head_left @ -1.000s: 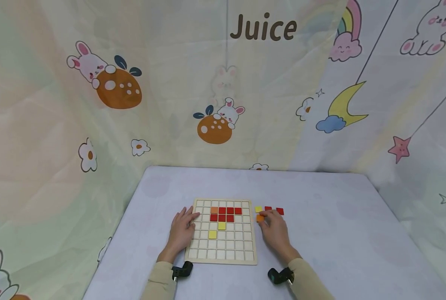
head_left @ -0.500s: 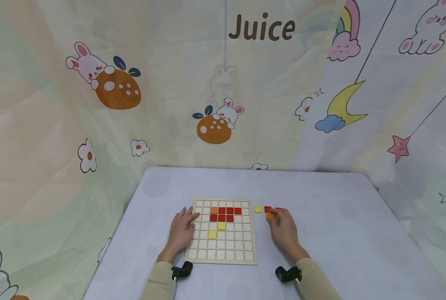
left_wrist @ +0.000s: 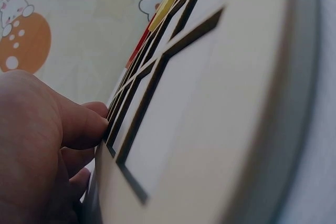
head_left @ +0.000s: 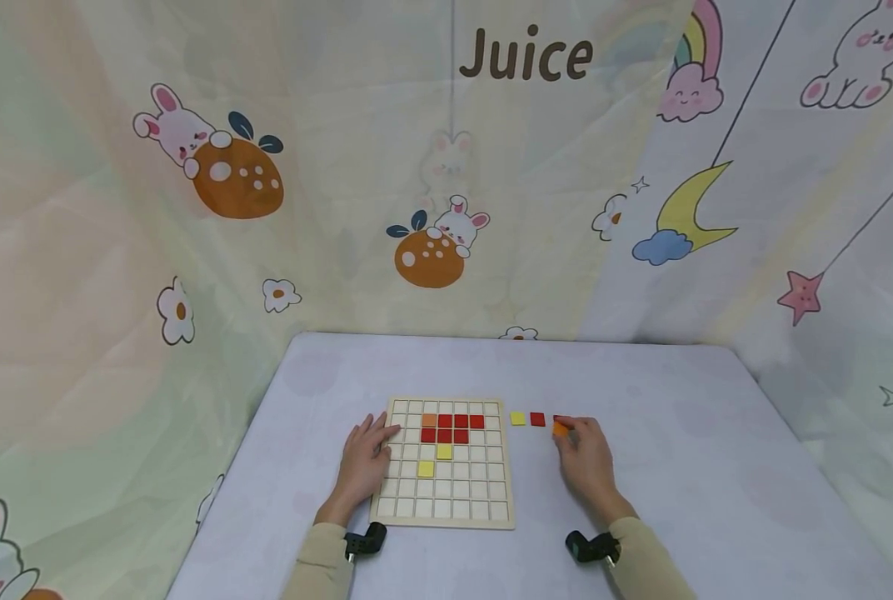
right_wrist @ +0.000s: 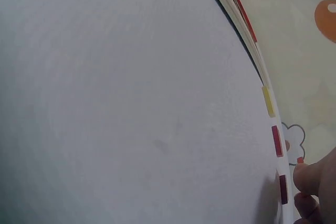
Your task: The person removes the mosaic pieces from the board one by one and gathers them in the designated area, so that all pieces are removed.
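The fingers of my right hand (head_left: 587,460) are closed on the orange tile (head_left: 560,429), pinching it to the right of the grid board (head_left: 442,525); it is right by the end red tile (head_left: 557,417) and hides much of it in the head view; whether the orange tile touches that one or the desk (head_left: 716,475), I cannot tell; the yellow tile (head_left: 517,418) and the middle red tile (head_left: 537,419) lie flat in the same row, between my pinch and the board.

The fingers of my left hand (head_left: 362,460) are loosely stretched over the board's left rim, touching it and gripping nothing.

I think the likeliest slip is at my right fingertips; the piece is small, so a loose pinch could let it twist or drop askew; as it is so close to the end red tile, a low sweep could nudge that tile out of line, or leave one piece lapping the other; a careless push from my left fingers might slide the board and jog the coloured squares (head_left: 444,436) in its cells.
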